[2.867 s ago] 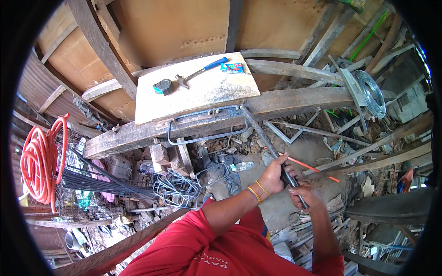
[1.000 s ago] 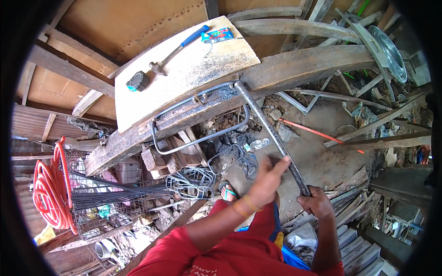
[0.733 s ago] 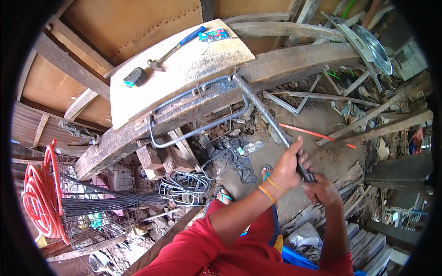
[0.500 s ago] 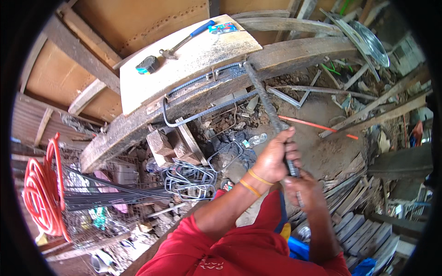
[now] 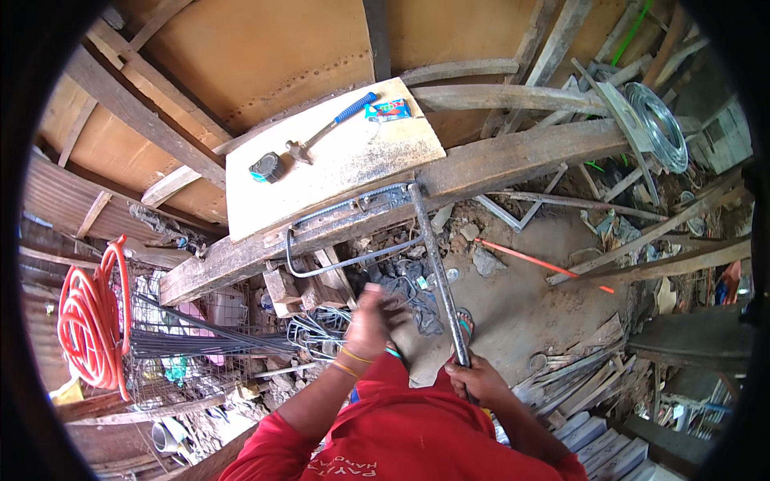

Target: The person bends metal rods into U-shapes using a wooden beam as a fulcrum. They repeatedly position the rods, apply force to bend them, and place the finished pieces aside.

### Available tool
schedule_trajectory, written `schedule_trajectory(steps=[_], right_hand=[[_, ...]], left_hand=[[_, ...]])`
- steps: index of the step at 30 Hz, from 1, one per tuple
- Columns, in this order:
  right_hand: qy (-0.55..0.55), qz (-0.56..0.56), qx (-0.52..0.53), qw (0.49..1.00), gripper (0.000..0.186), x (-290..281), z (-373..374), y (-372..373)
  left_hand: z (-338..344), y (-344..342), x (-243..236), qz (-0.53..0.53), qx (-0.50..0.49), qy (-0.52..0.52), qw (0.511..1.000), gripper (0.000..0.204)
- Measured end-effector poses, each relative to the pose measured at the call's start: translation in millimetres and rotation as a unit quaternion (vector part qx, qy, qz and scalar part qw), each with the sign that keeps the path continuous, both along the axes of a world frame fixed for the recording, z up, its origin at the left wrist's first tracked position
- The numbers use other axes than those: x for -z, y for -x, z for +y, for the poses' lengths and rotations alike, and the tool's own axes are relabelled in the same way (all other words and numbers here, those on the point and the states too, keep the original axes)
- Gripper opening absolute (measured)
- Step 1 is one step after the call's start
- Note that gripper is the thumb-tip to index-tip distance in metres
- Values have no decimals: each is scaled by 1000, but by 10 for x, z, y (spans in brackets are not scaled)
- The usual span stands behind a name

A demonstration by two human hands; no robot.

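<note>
Your right hand point(image 5: 473, 377) is gripping the bar point(image 5: 435, 268); left hand point(image 5: 367, 327) hanging open; the rod point(image 5: 361, 258) is already showing bends, closure unclear.

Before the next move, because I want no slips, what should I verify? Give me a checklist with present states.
1. Right hand on the long dark metal bar: ok, gripping it near its lower end.
2. Left hand on the bar: not ok, apart from it.
3. Bent grey ribbed metal rod seated at the bar's upper end: cannot tell, too small.
4. Blue-handled claw hammer apart from the bar: ok, on the pale wooden board.
5. Black-and-teal tape measure apart from the bar: ok, same board.
</note>
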State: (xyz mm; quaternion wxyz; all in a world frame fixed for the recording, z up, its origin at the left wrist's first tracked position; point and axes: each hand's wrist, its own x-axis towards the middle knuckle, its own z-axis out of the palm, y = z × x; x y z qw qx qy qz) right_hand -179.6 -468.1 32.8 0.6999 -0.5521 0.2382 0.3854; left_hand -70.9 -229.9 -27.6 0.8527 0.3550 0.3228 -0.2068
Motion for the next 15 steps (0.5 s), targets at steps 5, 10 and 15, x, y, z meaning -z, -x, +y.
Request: schedule_trajectory(steps=[5, 10, 15], right_hand=[[112, -2, -63, 992, 29, -313, -203, 520], [160, -29, -56, 985, 28, -422, -161, 873], [213, -59, -17, 975, 21, -396, 250, 648]], left_hand=[[1241, -434, 133, -27, -167, -140, 976, 35], [1768, -812, 337, -46, -135, -89, 986, 31], [1949, -1026, 356, -18, -143, -7, 990, 25]])
